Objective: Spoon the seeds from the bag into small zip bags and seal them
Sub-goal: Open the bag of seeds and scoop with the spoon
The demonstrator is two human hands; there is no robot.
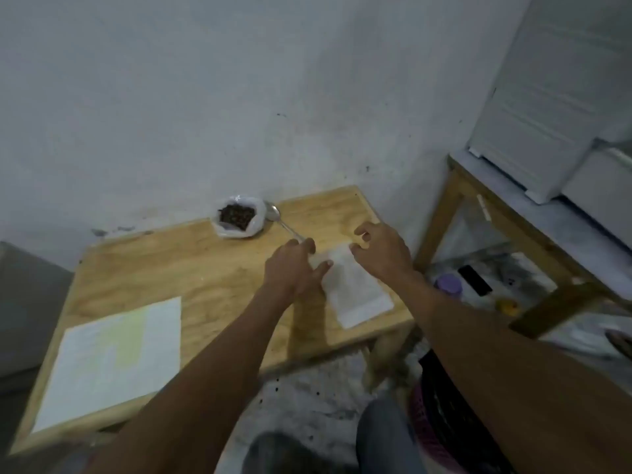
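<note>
The whole frame is softly blurred, so the dark seeds point(236, 215) in the open white plastic bag point(239, 217) near the centre read only as a dark mass, and any marks on the pale sheet of paper point(113, 360) at lower left cannot be read. The left hand point(294, 268) covers the handle end of the metal spoon point(282, 222) and the near left edge of the flat stack of small clear zip bags point(355, 292), so whether its fingers grip either cannot be told. The white ribbed appliance point(533, 97) at upper right is cut by the frame edge.
</note>
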